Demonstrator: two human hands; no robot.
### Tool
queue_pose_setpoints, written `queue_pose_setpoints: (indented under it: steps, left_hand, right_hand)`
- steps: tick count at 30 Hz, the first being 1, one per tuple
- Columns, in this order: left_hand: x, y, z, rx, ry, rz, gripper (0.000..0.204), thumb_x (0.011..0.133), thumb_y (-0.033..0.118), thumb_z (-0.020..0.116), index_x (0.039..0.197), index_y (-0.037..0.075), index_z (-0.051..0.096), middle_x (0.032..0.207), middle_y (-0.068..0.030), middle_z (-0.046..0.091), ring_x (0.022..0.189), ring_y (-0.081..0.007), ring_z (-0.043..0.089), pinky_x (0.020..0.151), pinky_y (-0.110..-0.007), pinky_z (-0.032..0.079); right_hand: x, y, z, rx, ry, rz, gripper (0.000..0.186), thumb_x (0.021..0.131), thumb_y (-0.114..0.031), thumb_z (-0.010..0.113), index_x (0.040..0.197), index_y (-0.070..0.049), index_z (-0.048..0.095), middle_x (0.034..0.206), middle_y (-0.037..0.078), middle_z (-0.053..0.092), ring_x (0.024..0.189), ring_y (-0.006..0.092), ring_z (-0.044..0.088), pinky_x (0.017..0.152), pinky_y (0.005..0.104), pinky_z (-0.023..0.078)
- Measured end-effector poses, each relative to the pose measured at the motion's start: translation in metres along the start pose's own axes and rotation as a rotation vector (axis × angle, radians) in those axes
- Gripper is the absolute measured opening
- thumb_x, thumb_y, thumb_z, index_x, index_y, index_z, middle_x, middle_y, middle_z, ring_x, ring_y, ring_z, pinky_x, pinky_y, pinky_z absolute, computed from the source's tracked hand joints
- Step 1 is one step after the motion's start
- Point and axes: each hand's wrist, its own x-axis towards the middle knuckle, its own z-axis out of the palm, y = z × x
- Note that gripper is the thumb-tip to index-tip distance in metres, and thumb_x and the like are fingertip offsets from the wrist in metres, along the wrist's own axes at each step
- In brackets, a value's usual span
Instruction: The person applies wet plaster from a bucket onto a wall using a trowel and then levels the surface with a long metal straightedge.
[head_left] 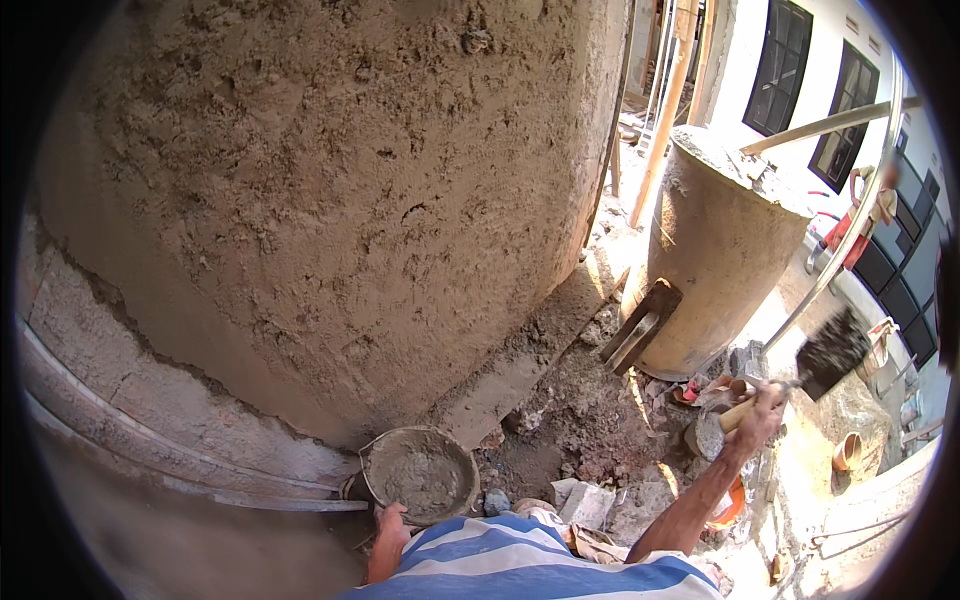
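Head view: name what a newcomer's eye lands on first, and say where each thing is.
The rough wet plaster wall fills the upper left and centre. Below it, the left hand holds a pan of grey mortar by its rim. At right, the right hand grips a trowel loaded with mortar, raised in front of a plastered cylinder.

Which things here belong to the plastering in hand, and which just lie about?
In use: trowel in right hand; mortar pan held by left hand; freshly plastered wall.
Lying about: wooden float, concrete cylinder, rubble.
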Motion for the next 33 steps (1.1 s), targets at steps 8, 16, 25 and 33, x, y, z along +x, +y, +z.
queue_pose_setpoints:
  steps: [8,16,25,33]
  left_hand:
    - [-0.012,-0.017,-0.051,-0.076,0.088,0.099,0.07,0.062,0.002,0.053,0.129,0.015,0.036,0.118,-0.0168,0.045,0.103,-0.0427,0.05,0.076,-0.067,0.047]
    - [-0.012,-0.028,-0.109,-0.077,0.214,0.008,0.061,0.063,0.01,0.056,0.123,0.011,0.045,0.106,-0.0128,0.053,0.093,-0.0358,0.056,0.071,-0.054,0.051]
    - [-0.068,0.014,-0.091,0.526,-0.016,0.229,0.058,0.07,0.002,0.055,0.127,-0.001,0.044,0.118,-0.0183,0.055,0.106,-0.0288,0.054,0.09,-0.034,0.043]
    - [-0.074,0.031,-0.073,0.482,-0.05,0.324,0.054,0.07,0.003,0.054,0.124,-0.002,0.046,0.117,-0.0167,0.056,0.108,-0.0272,0.053,0.094,-0.035,0.041]
  right_hand:
    - [0.03,0.032,0.152,-0.437,0.905,-0.248,0.03,0.086,-0.018,0.054,0.103,0.005,0.05,0.086,0.012,0.059,0.059,0.023,0.058,0.047,0.0256,0.05]
    - [-0.399,0.113,0.097,-0.475,-1.589,-0.126,0.027,0.08,-0.021,0.06,0.098,-0.006,0.047,0.079,0.022,0.058,0.076,0.0389,0.059,0.062,0.0455,0.047]
    - [-0.466,0.281,-0.027,-1.003,-2.31,-0.509,0.023,0.081,-0.025,0.054,0.096,-0.009,0.06,0.07,0.008,0.063,0.055,0.0299,0.06,0.048,0.0414,0.049]
    - [-0.433,0.212,-0.039,-0.592,-2.181,1.141,0.031,0.08,-0.024,0.066,0.103,-0.005,0.058,0.072,-0.001,0.055,0.06,0.011,0.053,0.05,0.0257,0.043]
